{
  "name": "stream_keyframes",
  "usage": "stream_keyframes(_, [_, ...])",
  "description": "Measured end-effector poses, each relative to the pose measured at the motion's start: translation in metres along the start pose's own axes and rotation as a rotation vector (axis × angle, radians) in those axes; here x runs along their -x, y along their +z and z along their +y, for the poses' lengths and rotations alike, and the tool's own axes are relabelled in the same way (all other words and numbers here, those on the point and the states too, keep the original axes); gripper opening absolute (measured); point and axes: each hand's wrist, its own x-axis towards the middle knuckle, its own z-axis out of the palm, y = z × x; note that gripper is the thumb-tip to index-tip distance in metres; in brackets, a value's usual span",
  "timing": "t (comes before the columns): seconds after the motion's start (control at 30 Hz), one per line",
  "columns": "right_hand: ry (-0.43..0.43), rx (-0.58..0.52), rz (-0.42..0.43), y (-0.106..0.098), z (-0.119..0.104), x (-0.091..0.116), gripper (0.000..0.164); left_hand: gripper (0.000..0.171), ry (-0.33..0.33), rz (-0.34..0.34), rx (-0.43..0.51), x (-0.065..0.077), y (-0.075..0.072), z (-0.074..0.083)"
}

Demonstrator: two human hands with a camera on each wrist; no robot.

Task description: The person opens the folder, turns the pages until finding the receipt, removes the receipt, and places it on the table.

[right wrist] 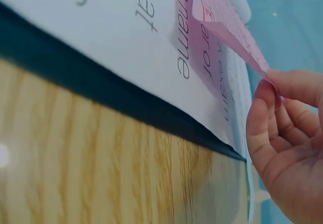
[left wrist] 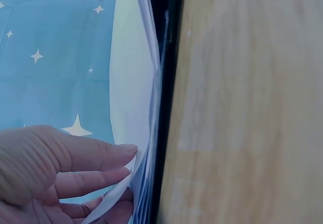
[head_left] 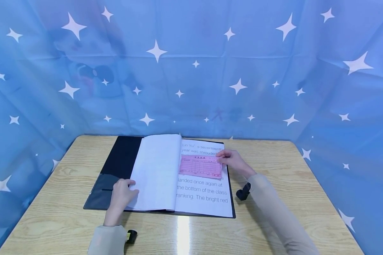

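Observation:
A black folder (head_left: 122, 156) lies spread on the table, with a blank white page (head_left: 156, 170) on its left side and a printed page (head_left: 201, 207) on its right. My left hand (head_left: 122, 194) is at the left page's outer edge; in the left wrist view its thumb and fingers pinch the edge of a sheet (left wrist: 113, 196). Over the printed text is a pink printed slip (head_left: 200, 167). My right hand (head_left: 233, 161) pinches the slip's upper right corner between thumb and finger. In the right wrist view the slip (right wrist: 229, 30) is lifted off the page there.
The folder rests on a light wood table (head_left: 268, 159), near its back edge. Behind and at both sides hangs a blue curtain (head_left: 191, 78) with white stars. A small black device is at each wrist, such as the right one (head_left: 243, 192).

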Motion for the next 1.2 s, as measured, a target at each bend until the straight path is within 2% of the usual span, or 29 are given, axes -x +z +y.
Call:
stream_keyframes(0.43, [0.012, -0.004, -0.034, -0.019, 0.002, 0.012, 0.019, 0.029, -0.004, 0.032, 0.001, 0.000, 0.002, -0.003])
stream_keyframes(0.7, [0.006, 0.027, -0.039, -0.030, 0.008, 0.021, 0.020, 0.029, 0.031, 0.022, 0.006, 0.000, 0.002, -0.006])
stream_keyframes(0.9, [0.026, 0.032, -0.045, -0.038, 0.013, 0.026, 0.024, 0.030, 0.028, 0.015, 0.021, 0.000, 0.002, -0.009])
stream_keyframes(1.2, [0.005, 0.064, -0.030, -0.047, 0.023, 0.034, 0.022, 0.030, 0.049, 0.021, 0.034, 0.000, 0.002, -0.011])
